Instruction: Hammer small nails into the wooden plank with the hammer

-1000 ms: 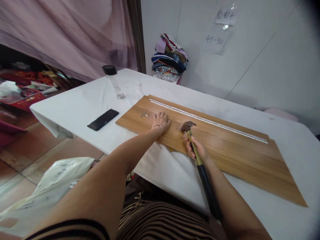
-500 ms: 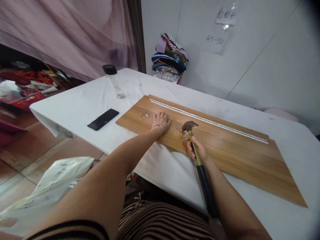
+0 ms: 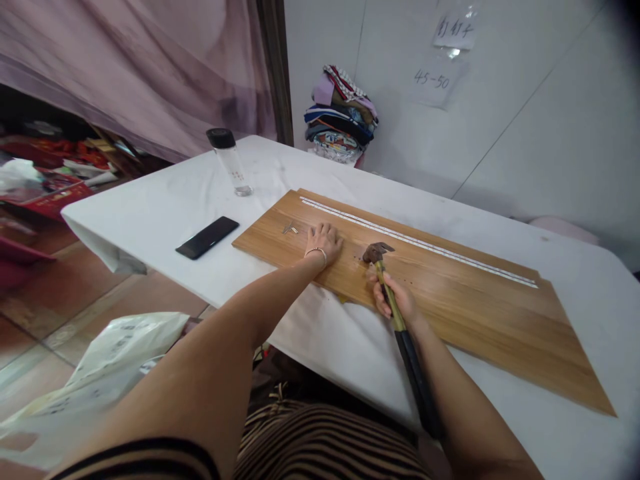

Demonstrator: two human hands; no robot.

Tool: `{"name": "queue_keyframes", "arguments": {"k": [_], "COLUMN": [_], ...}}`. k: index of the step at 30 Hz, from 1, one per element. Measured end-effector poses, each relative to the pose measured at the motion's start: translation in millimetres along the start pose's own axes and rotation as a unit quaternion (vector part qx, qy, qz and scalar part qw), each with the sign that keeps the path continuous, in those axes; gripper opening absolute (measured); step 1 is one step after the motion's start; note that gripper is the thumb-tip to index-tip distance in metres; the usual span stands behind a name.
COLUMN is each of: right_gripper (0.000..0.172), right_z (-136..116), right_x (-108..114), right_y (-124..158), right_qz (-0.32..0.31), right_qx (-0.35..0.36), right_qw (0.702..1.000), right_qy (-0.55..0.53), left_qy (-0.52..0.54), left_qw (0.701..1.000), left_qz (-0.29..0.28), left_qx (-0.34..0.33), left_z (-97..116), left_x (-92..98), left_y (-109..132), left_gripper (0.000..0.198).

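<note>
A long wooden board [image 3: 450, 293] lies across the white table [image 3: 165, 207]. My right hand [image 3: 393, 298] is closed round the upper shaft of a hammer [image 3: 395, 310], close below its rusty head [image 3: 376, 251], which sits on the board. The black grip runs back along my forearm. My left hand [image 3: 324, 240] rests palm down on the board left of the hammer head, fingers loosely curled, a bracelet on the wrist. A few loose nails [image 3: 289, 229] lie on the board just left of that hand. Small dark nail marks dot the wood near the hammer head.
A black phone [image 3: 207, 237] lies on the table left of the board, with a clear bottle with a black cap [image 3: 229, 162] behind it. Folded clothes [image 3: 340, 117] are stacked against the wall. A pale strip [image 3: 415, 242] runs along the board's far edge. A plastic bag [image 3: 120, 353] lies on the floor.
The hammer head has shifted very slightly on the board; both hands stay where they were. The view has nudged a little.
</note>
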State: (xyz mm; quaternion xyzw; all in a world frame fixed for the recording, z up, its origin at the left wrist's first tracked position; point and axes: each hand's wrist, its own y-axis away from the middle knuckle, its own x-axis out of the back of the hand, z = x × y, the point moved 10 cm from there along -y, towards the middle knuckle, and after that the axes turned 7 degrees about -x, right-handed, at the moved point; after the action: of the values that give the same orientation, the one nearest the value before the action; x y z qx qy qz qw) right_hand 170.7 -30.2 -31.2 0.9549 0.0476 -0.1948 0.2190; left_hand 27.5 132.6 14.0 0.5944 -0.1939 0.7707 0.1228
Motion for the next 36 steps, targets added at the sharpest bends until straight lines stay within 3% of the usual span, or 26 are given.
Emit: {"name": "queue_keyframes", "arguments": {"k": [36], "right_gripper": [0.042], "right_z": [-1.0], "right_x": [-0.1], "right_y": [0.1], "right_qz": [-0.006], "right_qx": [0.015], "right_qw": [1.0], "right_qy": [0.003], "left_qy": [0.002], "left_qw": [1.0], "left_qz": [0.003], "left_qx": [-0.001], "left_z": [-0.1], "left_x": [-0.1], "left_y": [-0.2], "left_gripper": [0.039]}}
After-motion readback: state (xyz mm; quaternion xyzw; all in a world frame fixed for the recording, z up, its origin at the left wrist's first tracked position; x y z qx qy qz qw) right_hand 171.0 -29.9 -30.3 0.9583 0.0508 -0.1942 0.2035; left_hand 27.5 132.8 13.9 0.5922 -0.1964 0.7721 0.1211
